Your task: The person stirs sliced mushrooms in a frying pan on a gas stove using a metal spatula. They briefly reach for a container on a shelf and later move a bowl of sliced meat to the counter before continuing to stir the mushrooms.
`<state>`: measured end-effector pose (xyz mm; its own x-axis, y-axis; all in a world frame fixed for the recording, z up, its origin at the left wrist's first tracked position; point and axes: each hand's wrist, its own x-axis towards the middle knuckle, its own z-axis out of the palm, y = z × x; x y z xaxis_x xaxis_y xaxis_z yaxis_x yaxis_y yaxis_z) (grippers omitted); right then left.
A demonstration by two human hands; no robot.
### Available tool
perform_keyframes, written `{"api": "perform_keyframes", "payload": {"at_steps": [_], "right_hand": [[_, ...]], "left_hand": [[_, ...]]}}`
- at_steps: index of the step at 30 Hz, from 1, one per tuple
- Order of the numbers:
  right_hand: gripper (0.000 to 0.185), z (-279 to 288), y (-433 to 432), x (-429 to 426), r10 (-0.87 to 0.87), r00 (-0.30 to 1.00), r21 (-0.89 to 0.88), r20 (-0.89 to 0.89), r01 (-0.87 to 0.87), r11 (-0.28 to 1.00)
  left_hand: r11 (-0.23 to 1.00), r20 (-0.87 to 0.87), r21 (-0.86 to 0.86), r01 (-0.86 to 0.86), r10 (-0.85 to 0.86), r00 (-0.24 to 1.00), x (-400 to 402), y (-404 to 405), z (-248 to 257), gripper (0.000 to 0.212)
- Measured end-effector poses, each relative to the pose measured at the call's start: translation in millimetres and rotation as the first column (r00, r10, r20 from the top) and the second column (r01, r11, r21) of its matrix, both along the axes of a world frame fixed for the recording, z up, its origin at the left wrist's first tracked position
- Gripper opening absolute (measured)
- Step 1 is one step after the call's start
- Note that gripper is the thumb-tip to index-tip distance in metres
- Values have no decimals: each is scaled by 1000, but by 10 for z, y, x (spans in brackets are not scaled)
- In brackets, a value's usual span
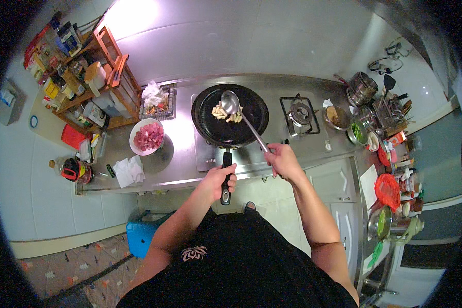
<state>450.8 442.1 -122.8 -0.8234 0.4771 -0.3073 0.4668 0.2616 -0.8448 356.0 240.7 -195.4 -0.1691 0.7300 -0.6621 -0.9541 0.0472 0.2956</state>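
Observation:
A black frying pan [231, 133] sits on the left burner of a steel cooktop, its black handle [226, 163] pointing towards me. My left hand [217, 181] is wrapped around that handle. In my right hand [284, 161] is the handle of a steel ladle [254, 133]. The ladle's bowl [230, 101] is over the pan, among pale chopped pieces [218, 112] that look like garlic or ginger. Some of these pieces are hidden behind the bowl. To the left of the pan stands a white bowl [132, 145] of diced raw meat [149, 136].
A bare gas burner [301, 114] lies right of the pan. Bowls of brown liquid [340, 119] and greens [356, 131] stand beyond it. At left are a wooden spice rack [119, 98], a tray of scraps [173, 102] and paper towels [129, 171]. A blue stool [140, 235] stands below.

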Motion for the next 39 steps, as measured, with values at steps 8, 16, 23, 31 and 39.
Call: {"api": "perform_keyframes", "payload": {"at_steps": [8,16,23,31,39], "right_hand": [[19,-20,36,-20,10,1000,-67,17,-9,998],[21,-66,70,-10,-4,1000,-120,6,5,993],[27,-137,117,-27,-13,1000,-15,12,13,1000],[23,-117,-24,-90,39,999,-144,29,-35,989],[27,248,62,292,-52,998,-254,-38,40,966]], "left_hand": [[1000,36,4,1,-1,999,16,-6,-32,24],[999,-100,-32,-9,6,995,95,-15,-2,19],[999,-159,-47,0,-8,987,99,-20,-25,18],[997,-171,-74,8,-20,985,128,-29,-58,20],[998,-227,-60,-6,-8,974,160,-104,-111,17]]}}
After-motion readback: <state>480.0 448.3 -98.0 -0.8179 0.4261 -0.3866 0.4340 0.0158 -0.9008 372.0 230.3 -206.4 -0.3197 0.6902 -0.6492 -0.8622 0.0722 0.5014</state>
